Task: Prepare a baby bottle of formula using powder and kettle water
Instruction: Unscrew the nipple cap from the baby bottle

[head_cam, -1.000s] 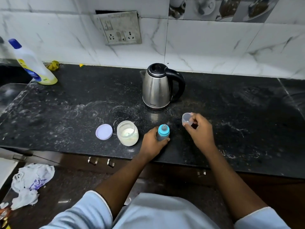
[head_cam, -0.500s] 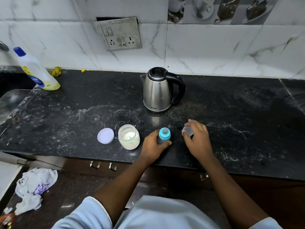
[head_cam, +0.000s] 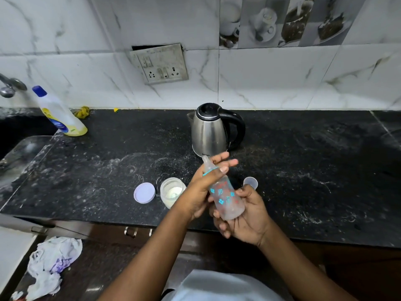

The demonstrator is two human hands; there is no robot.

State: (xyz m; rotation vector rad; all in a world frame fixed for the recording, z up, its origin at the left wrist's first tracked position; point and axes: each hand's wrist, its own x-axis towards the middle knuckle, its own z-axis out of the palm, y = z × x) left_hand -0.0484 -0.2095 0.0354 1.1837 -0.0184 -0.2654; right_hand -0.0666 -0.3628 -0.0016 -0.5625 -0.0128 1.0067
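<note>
A clear baby bottle (head_cam: 226, 197) with blue and red prints is lifted off the counter and tilted, its teat pointing up and to the left. My left hand (head_cam: 200, 187) wraps its blue collar near the top. My right hand (head_cam: 247, 216) cups the bottle's base from below. The bottle's clear cap (head_cam: 250, 183) lies on the black counter (head_cam: 303, 181) just behind my right hand. An open jar of white powder (head_cam: 172, 192) stands left of my hands, with its lilac lid (head_cam: 144, 192) lying beside it. The steel kettle (head_cam: 211, 131) stands behind, lid shut.
A white and yellow detergent bottle (head_cam: 59, 114) stands at the counter's back left by the sink (head_cam: 19, 148) and tap (head_cam: 9, 86). A socket plate (head_cam: 160, 64) is on the wall. Crumpled cloth (head_cam: 52, 266) lies on the floor at lower left.
My right hand set the clear cap down on the counter and moved under the bottle. Both hands raised the bottle from standing upright to a tilted hold.
</note>
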